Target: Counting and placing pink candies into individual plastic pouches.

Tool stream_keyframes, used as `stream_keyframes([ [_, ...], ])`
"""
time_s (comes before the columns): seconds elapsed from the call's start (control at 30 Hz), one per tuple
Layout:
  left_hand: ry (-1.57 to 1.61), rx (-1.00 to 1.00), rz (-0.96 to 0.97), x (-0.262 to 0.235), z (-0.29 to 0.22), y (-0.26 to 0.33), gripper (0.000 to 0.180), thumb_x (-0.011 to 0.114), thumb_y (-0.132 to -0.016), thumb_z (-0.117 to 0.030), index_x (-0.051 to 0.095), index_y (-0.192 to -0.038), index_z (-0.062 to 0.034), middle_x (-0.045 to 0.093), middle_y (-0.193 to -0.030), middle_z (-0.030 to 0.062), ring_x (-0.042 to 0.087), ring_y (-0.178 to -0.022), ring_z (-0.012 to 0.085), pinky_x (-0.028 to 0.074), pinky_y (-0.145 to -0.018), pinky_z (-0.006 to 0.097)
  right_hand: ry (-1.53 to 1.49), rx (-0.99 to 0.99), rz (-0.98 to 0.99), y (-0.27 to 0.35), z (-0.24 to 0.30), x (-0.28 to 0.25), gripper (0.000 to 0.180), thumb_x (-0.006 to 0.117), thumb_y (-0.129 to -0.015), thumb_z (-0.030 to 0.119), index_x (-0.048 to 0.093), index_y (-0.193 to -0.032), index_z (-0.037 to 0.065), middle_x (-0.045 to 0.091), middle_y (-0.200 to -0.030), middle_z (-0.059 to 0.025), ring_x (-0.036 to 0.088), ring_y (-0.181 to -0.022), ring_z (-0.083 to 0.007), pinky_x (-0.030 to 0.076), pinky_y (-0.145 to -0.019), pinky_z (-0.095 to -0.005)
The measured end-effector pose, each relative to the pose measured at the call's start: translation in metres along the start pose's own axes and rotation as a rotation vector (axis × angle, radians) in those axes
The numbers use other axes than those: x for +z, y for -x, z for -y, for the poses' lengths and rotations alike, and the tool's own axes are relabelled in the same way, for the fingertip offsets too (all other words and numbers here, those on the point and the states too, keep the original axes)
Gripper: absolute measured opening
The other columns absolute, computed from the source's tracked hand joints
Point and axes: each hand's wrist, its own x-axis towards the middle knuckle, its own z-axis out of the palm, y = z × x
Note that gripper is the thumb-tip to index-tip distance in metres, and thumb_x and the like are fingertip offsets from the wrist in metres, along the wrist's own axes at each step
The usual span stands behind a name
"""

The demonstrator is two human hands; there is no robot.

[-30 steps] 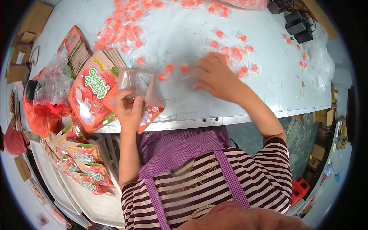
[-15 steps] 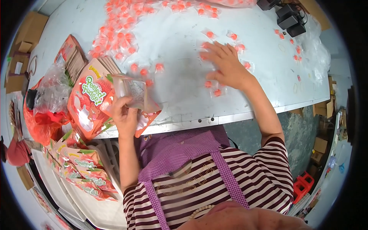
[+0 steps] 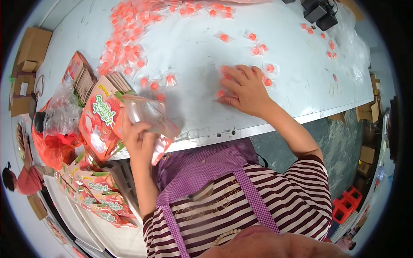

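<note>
My left hand grips a pouch near the table's front edge, its mouth spread wide and tilted away from me. Over the table's middle, my right hand has its fingers apart and slightly curled. Beneath and beside those fingertips lie red wrapped candies, partly covered by the hand. A few more wrapped candies rest just beyond its knuckles. Between the hands sits a small group of candies by the pouch. Flat printed pouches are stacked left of my left hand.
A large heap of wrapped candies spreads across the far left. Filled pouches stand in a white tray at lower left. A red plastic bag lies at the left edge. Black boxes and clear plastic occupy the far right.
My right hand has drawn nearer and slightly left, sweeping some candies with it. The pouch stays in my left hand, its mouth opened wider. The whole view has shifted a little.
</note>
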Motion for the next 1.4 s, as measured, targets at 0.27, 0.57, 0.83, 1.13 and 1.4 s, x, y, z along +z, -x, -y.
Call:
stream_keyframes([
  [0.27, -0.268, 0.307, 0.397, 0.039, -0.079, -0.033, 0.018, 0.069, -0.063, -0.004, 0.057, -0.076, -0.0032, 0.041, -0.132, 0.0191, 0.039, -0.121, 0.0371, 0.032, -0.097, 0.042, -0.09, -0.11, -0.176, -0.008, -0.008, 0.007, 0.021, 0.072, -0.069, 0.021, 0.056, -0.076, 0.01, 0.057, -0.102, -0.0043, 0.049, -0.081, -0.0224, 0.041, -0.068, -0.0342],
  [0.57, -0.074, 0.219, 0.449, 0.088, -0.061, -0.037, 0.013, 0.064, -0.072, 0.002, 0.053, -0.079, -0.0001, 0.035, -0.137, 0.0219, 0.032, -0.128, 0.0357, 0.033, -0.099, 0.038, -0.998, 0.493, -0.386, -0.007, -0.019, 0.003, 0.018, 0.067, -0.077, 0.012, 0.052, -0.071, 0.007, 0.056, -0.07, -0.0006, 0.047, -0.054, -0.0081, 0.037, -0.045, -0.0225],
  [0.83, -0.117, 0.16, 0.472, 0.096, -0.06, -0.035, 0.009, 0.06, -0.075, 0.001, 0.058, -0.082, -0.0036, 0.031, -0.138, 0.0231, 0.033, -0.127, 0.0365, 0.033, -0.098, 0.038, -1.674, 0.643, -0.488, -0.023, 0.019, -0.05, 0.01, 0.059, -0.083, 0.009, 0.053, -0.077, 0.005, 0.055, -0.072, -0.0006, 0.047, -0.056, -0.0046, 0.036, -0.045, -0.0186],
  [1.13, -0.089, 0.123, 0.478, 0.096, -0.057, -0.037, 0.013, 0.058, -0.074, 0.004, 0.058, -0.084, -0.0034, 0.032, -0.138, 0.0225, 0.034, -0.126, 0.0363, 0.034, -0.098, 0.038, -0.782, 0.289, 0.292, -0.024, 0.003, -0.067, 0.016, 0.067, -0.074, 0.009, 0.054, -0.072, 0.001, 0.052, -0.073, -0.002, 0.049, -0.067, -0.007, 0.04, -0.059, -0.0214],
  [1.4, -0.063, 0.2, 0.473, 0.101, -0.056, -0.035, 0.013, 0.06, -0.073, 0.002, 0.056, -0.084, -0.0043, 0.033, -0.136, 0.0248, 0.034, -0.125, 0.0389, 0.033, -0.098, 0.041, -1.381, 0.578, -0.126, -0.03, 0.013, -0.055, 0.017, 0.058, -0.085, 0.018, 0.053, -0.076, 0.005, 0.051, -0.077, -0.0007, 0.045, -0.063, -0.0106, 0.04, -0.056, -0.0246],
])
